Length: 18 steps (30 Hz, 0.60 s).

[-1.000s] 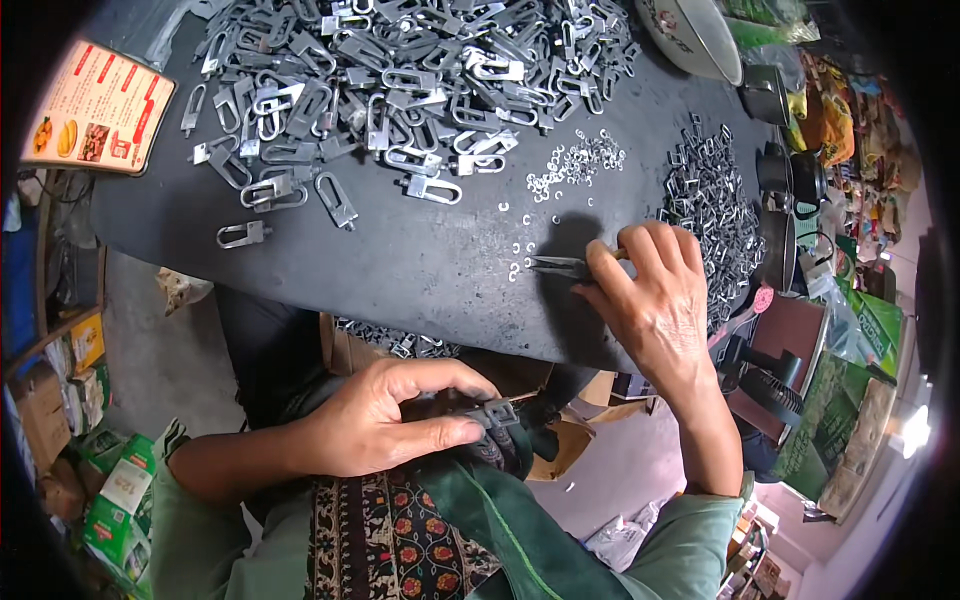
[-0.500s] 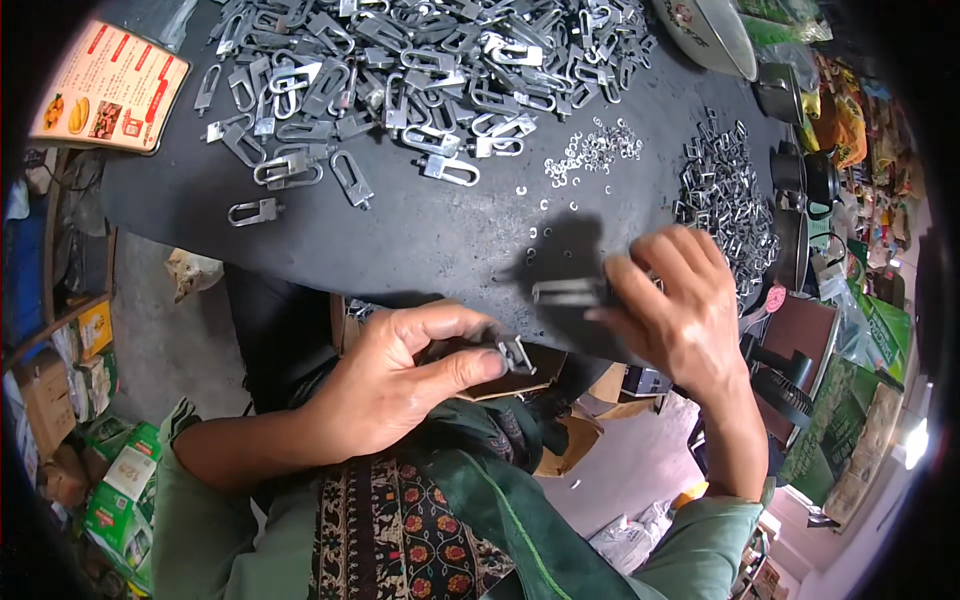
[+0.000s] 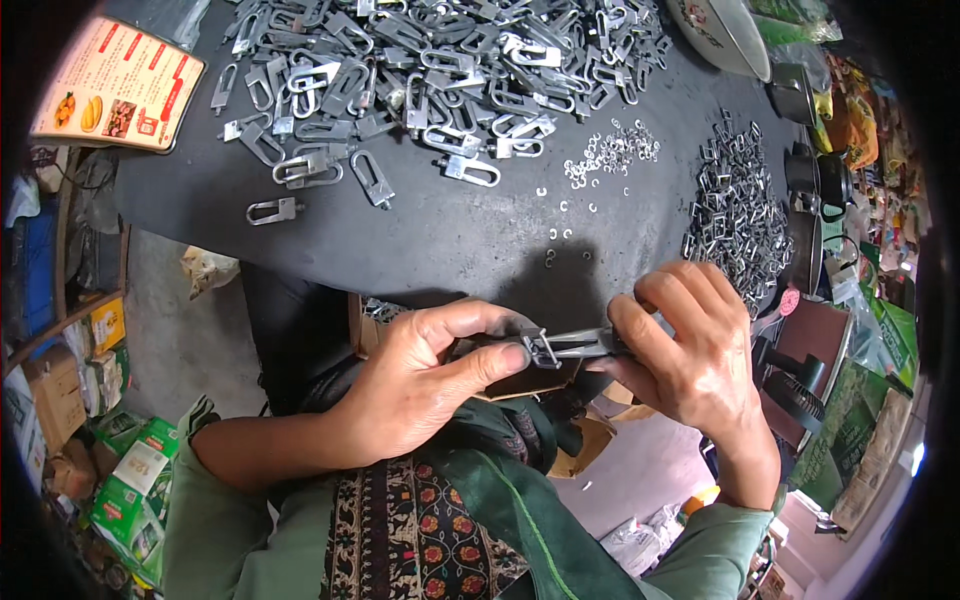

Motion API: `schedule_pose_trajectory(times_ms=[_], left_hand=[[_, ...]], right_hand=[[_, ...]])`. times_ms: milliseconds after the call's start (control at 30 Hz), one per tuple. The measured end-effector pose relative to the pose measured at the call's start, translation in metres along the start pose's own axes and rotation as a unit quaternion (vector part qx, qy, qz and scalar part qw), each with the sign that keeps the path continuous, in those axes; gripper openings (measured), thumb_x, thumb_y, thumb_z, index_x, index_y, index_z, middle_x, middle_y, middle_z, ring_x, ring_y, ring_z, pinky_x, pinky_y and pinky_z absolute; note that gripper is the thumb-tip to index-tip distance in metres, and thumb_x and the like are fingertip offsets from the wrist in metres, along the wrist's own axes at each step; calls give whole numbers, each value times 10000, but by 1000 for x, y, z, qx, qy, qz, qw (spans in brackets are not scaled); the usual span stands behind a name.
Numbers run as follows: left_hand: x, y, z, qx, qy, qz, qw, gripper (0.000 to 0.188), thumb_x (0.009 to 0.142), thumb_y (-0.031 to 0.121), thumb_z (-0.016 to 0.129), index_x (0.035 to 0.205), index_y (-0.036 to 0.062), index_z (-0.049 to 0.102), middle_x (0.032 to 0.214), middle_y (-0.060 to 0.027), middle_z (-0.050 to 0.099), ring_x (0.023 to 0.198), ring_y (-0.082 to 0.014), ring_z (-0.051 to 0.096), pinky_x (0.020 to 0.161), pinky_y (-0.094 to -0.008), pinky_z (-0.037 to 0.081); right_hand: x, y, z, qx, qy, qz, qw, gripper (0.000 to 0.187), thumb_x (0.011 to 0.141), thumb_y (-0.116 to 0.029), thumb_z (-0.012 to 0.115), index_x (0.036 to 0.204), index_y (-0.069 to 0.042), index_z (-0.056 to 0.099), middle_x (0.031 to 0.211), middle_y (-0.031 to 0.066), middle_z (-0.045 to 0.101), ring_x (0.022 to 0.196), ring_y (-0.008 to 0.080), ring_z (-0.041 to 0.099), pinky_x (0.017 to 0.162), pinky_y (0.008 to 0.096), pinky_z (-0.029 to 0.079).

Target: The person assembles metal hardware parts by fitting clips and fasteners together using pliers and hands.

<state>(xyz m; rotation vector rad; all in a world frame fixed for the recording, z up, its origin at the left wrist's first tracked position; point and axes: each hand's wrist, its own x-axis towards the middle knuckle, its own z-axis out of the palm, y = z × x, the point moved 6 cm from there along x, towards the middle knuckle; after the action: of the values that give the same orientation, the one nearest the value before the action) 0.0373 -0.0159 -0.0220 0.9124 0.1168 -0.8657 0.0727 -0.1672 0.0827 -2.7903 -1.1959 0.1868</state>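
Note:
My left hand (image 3: pixel 430 375) is closed, thumb and forefinger pinching a dark metal fitting. From the fingertips sticks out the fitting's small square U-shaped bracket (image 3: pixel 541 348); its remaining part is hidden in the hand. In my right hand (image 3: pixel 690 345) is a pair of narrow-nosed pliers (image 3: pixel 580 344), jaws pointing left with a slim gap between them. Their tips meet the bracket or lie right beside it. Whether a tiny clip sits between the tips is too small to tell. Both hands are just off the table's near edge.
On the dark table (image 3: pixel 400 245) lie a large heap of metal U-loop fittings (image 3: pixel 440 85), scattered small C-shaped clips (image 3: pixel 620 150) and a pile of small brackets (image 3: pixel 740 210). A bowl (image 3: pixel 722 35) stands far right, a printed card (image 3: pixel 115 85) far left. Below is an open cardboard box (image 3: pixel 585 450).
My right hand has brought the pliers down and left to the bracket. My left hand keeps its pinch on the fitting. The whole view has shifted slightly.

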Motion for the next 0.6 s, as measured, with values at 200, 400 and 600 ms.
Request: schedule_pose_trajectory(times_ms=[200,400,600], left_hand=[[-2,-4,1,-2,1,-13,1000,208,948,160,634,1086,6,653,909,17,639,786,-10,520,681,-184,427],[-16,-31,-11,163,-3,5,987,277,891,130,691,1100,-43,632,948,-59,676,858,-72,594,783,-245,496],[-4,-79,-34,177,22,-71,981,566,910,-37,447,1452,47,310,1071,-121,621,918,-163,608,806,-294,490]], right_hand=[[-19,-9,8,33,-22,56,998,356,687,-296,758,887,-55,590,746,51,499,691,237,543,582,357,424],[-32,-28,33,98,-46,105,989,349,710,-309,760,886,-44,618,791,77,550,725,288,557,668,403,444],[-142,50,46,-28,69,377,923,425,779,55,648,1190,86,544,1114,257,565,1036,391,553,920,438,443]])
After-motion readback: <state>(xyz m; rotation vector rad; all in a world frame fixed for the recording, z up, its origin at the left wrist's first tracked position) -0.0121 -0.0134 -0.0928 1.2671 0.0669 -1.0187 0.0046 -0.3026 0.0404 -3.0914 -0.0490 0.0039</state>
